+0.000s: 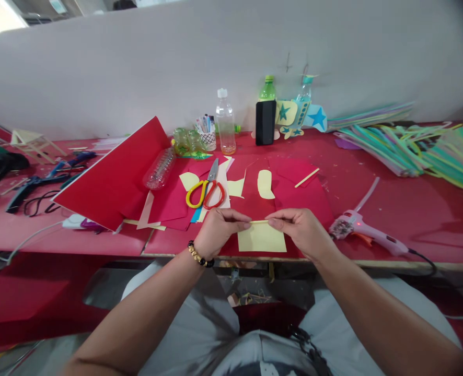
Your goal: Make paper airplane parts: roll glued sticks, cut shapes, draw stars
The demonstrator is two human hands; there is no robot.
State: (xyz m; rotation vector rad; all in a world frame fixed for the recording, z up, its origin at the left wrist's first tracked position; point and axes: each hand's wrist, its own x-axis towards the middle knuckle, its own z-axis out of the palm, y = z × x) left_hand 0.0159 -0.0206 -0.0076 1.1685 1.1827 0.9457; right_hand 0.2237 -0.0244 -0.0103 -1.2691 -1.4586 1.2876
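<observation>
A pale yellow sheet of paper (262, 239) lies at the table's front edge, its far edge rolled or folded into a narrow strip. My left hand (224, 230) pinches the left end of that edge between thumb and fingers. At the right end, my right hand (299, 227) pinches the same edge in the same way. Just beyond my left hand lie scissors (207, 189) with one yellow and one red handle. Yellow paper cut-outs (265, 184) and red sheets (302, 201) spread out past my hands. A thin yellow stick (307, 177) rests on the red paper.
A pink glue gun (372, 235) with a lit red light lies right of my right hand, its cord trailing off the edge. A red board (117, 177) leans at left by a clear bottle (160, 168). Behind stand a bottle (226, 125), a phone (265, 123) and colored strips (396, 146).
</observation>
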